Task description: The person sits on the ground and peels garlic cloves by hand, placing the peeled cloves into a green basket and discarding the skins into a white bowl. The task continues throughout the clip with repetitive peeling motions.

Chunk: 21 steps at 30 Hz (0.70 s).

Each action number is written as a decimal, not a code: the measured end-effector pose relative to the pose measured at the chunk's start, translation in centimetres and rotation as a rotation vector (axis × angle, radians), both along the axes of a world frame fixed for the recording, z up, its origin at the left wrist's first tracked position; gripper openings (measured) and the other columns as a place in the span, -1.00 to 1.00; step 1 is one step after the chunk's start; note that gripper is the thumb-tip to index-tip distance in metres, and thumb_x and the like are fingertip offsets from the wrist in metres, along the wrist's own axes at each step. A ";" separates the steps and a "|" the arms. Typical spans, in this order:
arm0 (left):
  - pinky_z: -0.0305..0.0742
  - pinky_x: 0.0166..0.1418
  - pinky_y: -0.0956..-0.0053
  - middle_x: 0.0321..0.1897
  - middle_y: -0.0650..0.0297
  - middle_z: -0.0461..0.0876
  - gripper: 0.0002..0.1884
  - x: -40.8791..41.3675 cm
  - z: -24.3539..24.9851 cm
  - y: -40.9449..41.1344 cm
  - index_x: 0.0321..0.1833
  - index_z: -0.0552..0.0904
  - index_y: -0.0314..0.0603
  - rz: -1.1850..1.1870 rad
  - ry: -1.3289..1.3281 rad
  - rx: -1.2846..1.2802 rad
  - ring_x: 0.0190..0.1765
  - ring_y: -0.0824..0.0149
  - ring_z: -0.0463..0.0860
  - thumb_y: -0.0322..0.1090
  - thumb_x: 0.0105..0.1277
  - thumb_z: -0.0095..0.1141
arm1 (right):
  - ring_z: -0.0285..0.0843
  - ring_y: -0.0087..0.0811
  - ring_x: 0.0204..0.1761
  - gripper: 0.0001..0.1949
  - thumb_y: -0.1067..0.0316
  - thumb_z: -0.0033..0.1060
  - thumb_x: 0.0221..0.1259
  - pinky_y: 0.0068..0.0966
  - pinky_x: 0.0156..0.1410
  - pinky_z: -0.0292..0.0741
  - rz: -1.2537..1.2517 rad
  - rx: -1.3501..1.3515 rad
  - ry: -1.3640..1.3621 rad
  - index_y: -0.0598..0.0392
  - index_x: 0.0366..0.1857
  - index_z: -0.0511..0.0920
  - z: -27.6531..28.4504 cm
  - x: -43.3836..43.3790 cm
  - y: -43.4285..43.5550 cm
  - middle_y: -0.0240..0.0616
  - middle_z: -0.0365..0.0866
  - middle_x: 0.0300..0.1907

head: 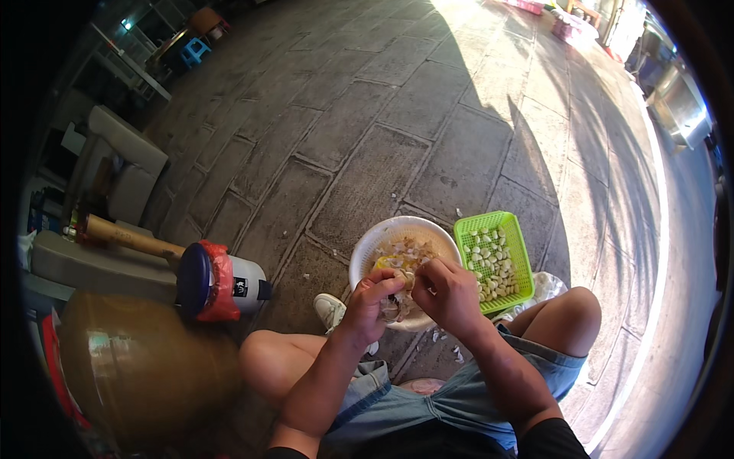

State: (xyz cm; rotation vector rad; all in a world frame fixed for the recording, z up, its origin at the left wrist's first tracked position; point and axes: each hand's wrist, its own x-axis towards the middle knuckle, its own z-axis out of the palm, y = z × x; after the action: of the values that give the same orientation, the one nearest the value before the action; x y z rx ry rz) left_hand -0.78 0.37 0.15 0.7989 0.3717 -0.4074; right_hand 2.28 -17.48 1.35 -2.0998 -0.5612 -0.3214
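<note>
Both hands meet over a round white plastic basket [361, 252] that holds papery garlic skins [410, 249] and something yellow. My left hand [370, 304] has its fingers and thumb closed on a small pale piece, which looks like garlic with loose skin. My right hand [450, 290] pinches at the same piece from the other side; its fingertips are partly hidden, and I cannot tell exactly what they hold. Just right of the basket, a green plastic basket [520, 252] contains many peeled garlic cloves [490, 255], spread over its bottom.
Bits of skin [457, 353] lie on the stone paving [367, 172]. To the left are a large brown glazed jar [143, 367], a white tub with a dark blue lid [195, 281] and red plastic, and a wooden pole [132, 238]. A clear plastic bag [549, 286] lies beside the green basket.
</note>
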 end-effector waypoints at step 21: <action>0.67 -0.26 0.39 -0.20 0.21 0.76 -0.82 0.7 -5.1 0.1 -0.05 0.67 -0.17 0.084 -0.039 0.127 -0.26 0.37 0.73 -0.23 0.57 0.10 | 0.74 -0.31 -0.17 -0.75 0.31 0.19 0.45 -0.39 -0.03 0.60 0.096 0.418 0.748 0.28 0.00 0.65 -2.9 1.4 -1.8 -0.02 0.76 -0.21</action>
State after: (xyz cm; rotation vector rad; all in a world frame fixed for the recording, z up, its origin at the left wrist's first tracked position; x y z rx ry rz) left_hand -0.05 0.45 -4.94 0.9103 0.3963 -0.2910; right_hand 3.68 -19.25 -1.60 -1.6154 -0.1239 0.3714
